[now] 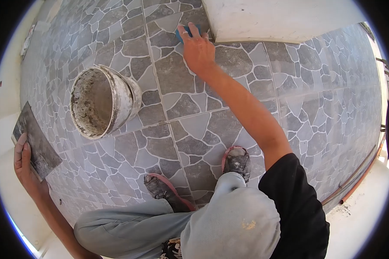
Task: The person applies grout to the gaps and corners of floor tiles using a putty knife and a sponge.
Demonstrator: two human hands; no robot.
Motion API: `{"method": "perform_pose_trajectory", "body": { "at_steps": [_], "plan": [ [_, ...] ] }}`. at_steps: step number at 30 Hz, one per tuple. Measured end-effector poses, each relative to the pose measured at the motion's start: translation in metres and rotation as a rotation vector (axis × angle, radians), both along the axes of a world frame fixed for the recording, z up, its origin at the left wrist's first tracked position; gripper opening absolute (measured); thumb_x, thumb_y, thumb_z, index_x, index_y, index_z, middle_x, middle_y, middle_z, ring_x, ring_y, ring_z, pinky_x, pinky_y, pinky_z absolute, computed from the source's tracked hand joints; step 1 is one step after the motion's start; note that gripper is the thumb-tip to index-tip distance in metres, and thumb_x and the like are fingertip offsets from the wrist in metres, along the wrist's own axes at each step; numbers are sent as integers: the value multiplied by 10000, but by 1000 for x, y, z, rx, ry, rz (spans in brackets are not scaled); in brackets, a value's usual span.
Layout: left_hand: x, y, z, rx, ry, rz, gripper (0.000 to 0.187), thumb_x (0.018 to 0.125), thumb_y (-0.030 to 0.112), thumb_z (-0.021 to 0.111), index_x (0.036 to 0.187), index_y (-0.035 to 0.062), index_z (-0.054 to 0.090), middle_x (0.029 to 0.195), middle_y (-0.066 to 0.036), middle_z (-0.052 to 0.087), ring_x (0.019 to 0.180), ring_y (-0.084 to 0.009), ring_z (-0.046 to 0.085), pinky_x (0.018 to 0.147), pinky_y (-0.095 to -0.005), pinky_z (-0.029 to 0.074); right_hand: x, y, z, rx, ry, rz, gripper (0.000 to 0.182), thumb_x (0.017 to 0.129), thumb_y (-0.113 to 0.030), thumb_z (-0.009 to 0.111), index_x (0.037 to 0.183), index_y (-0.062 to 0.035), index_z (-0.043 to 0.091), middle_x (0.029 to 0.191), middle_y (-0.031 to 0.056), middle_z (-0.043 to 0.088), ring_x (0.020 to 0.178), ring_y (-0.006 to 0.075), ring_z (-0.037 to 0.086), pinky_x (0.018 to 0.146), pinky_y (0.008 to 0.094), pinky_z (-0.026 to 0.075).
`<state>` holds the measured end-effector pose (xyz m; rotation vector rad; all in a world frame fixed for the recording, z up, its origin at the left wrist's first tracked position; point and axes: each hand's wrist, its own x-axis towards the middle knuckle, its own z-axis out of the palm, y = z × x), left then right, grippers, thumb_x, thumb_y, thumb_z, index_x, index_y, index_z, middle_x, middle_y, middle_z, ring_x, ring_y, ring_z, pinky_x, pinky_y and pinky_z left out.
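My right hand [199, 52] reaches far forward, its fingers closed over a blue sponge [178, 37]. The sponge is pressed to the floor tiles beside the base of a white pillar, and my fingers cover most of it. Out at the left, my left hand [21, 159] grips a flat, rectangular grey float [38, 140] by its edge, tilted up off the floor. Its face is smeared, and any handle is hidden. Between my hands a white bucket [127, 97], crusted with dried mortar, leans with its mouth toward the left; greyish matter coats its inside.
Grey stone-patterned floor tiles [212, 129] with pale joints spread all around. The white pillar [263, 21] blocks the front right. Below me are my two dirty shoes [237, 164]. Reddish pipes [358, 183] run along the right edge, and a pale wall [6, 93] stands left.
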<state>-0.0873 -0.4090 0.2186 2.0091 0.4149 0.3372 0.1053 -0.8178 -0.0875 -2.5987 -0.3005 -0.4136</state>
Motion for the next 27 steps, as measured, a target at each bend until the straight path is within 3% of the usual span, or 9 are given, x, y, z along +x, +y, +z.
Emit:
{"method": "perform_pose_trajectory", "body": {
  "at_steps": [6, 12, 15, 17, 19, 23, 25, 26, 27],
  "plan": [
    [-14, 11, 8, -11, 41, 45, 330, 1024, 105, 570, 1318, -38, 621, 1244, -106, 673, 1081, -158, 651, 974, -292, 516, 99, -2, -27, -309, 162, -151, 536, 825, -118, 718, 1333, 3, 596, 1292, 240, 598, 1139, 491, 610, 816, 515, 605],
    [-25, -3, 22, -36, 24, -47, 328, 1025, 97, 559, 1319, -39, 615, 1252, -111, 669, 1097, -169, 648, 993, -306, 510, 179, 29, -72, -302, -172, -419, 376, 912, -198, 603, 1191, 28, 717, 1356, 322, 571, 1216, 470, 568, 763, 484, 594],
    [-25, -6, 23, -42, 8, -32, 318, 1030, 97, 555, 1310, -37, 623, 1256, -110, 668, 1102, -169, 642, 995, -315, 505, 152, 18, -64, -448, -143, -421, 395, 912, -189, 605, 1221, 36, 705, 1393, 316, 557, 1209, 470, 576, 799, 490, 582],
    [-21, -3, 17, -45, 10, -45, 315, 1028, 100, 562, 1303, -39, 628, 1254, -108, 668, 1103, -166, 639, 997, -312, 500, 109, -2, -16, -629, 124, -97, 549, 900, -136, 579, 1354, 168, 532, 1299, 441, 554, 1084, 454, 670, 712, 455, 613],
    [-15, -4, 6, -53, -1, -56, 311, 1027, 103, 569, 1295, -40, 634, 1252, -105, 669, 1103, -162, 637, 999, -308, 495, 84, 5, -34, -593, 198, -207, 571, 903, -154, 609, 1373, 157, 523, 1377, 338, 566, 1265, 487, 556, 835, 516, 580],
    [-4, -9, -3, 37, -11, -132, 302, 1022, 104, 586, 1278, -45, 644, 1239, -97, 672, 1108, -143, 624, 1018, -288, 471, 24, -13, -23, -566, 245, 14, 542, 859, -102, 638, 1317, 178, 562, 1411, 408, 488, 1312, 527, 516, 918, 485, 572],
    [-6, -15, 2, 60, -13, -150, 300, 1022, 103, 588, 1277, -45, 645, 1233, -95, 674, 1108, -138, 620, 1024, -282, 463, -6, -23, -14, -818, 21, 83, 483, 853, -80, 624, 1280, 145, 605, 1255, 341, 640, 986, 404, 730, 733, 414, 615],
    [-9, -19, 7, 71, -14, -148, 291, 1021, 94, 586, 1265, -52, 647, 1214, -100, 677, 1094, -135, 624, 1002, -276, 478, -15, -30, -2, -822, 6, 84, 483, 853, -80, 624, 1280, 145, 605, 1255, 341, 640, 986, 404, 730, 733, 414, 615],
    [-12, -21, 11, 81, -17, -144, 281, 1020, 84, 584, 1253, -59, 648, 1194, -105, 679, 1080, -131, 628, 979, -270, 493, -24, -38, 32, -674, 278, 240, 403, 843, -84, 632, 1206, 91, 655, 1179, 288, 680, 993, 400, 727, 734, 430, 612]
  ]
}}
